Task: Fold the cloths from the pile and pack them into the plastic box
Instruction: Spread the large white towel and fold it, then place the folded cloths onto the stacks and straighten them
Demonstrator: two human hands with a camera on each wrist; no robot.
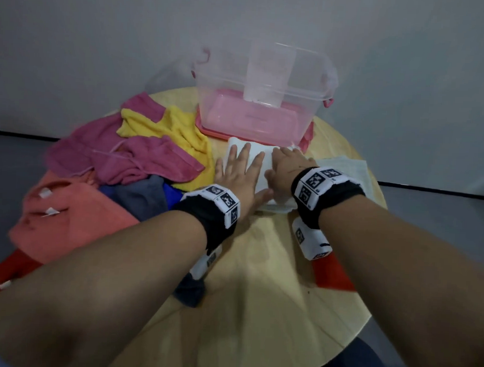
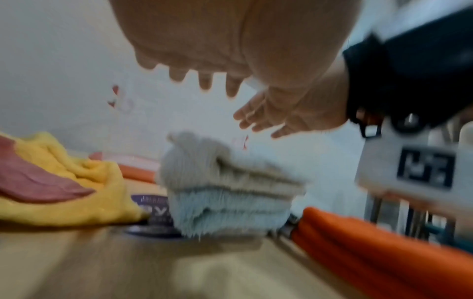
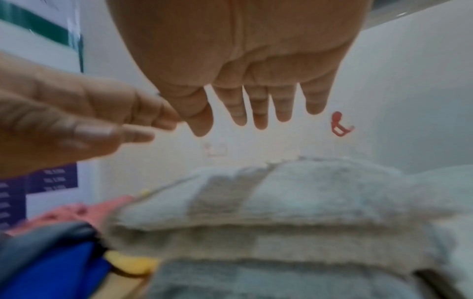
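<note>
On the round pale wooden table (image 1: pixel 259 267), a folded white terry cloth (image 1: pixel 261 162) lies toward the far edge, just in front of the clear plastic box (image 1: pixel 255 100). The box stands near the table's far edge on a pink lid (image 1: pixel 209 132) and has pink latches at its ends; no cloth shows inside it.

The left hand (image 1: pixel 240 175) is spread palm-down over the left part of the white cloth, fingers straight and apart, grasping nothing. The right hand (image 1: pixel 284 168) lies over the cloth's right part, its knuckles toward the box; from the head view its fingers are hard to read, but the right wrist view shows them extended and relaxed (image 3: pixel 258 105) above the stacked layers of the white cloth (image 3: pixel 281 202), so it too grips nothing. The left wrist view, blurred, shows both hands raised a little over the layered cloth (image 2: pixel 225 186), so whether they touch it cannot be told.

The pile of unfolded cloths fills the table's left side: a yellow towel (image 1: pixel 182 128), a magenta towel (image 1: pixel 142 159), a salmon-orange towel (image 1: pixel 67 220), a grey cloth (image 1: pixel 140 198), a blue cloth (image 1: pixel 173 194) and a red cloth (image 1: pixel 6 273) at the near-left edge. Another red cloth (image 1: pixel 334 276) lies under the right forearm near the right edge. A sheet of white paper (image 1: pixel 347 165) rests at the far-right edge, beside the white cloth.
</note>
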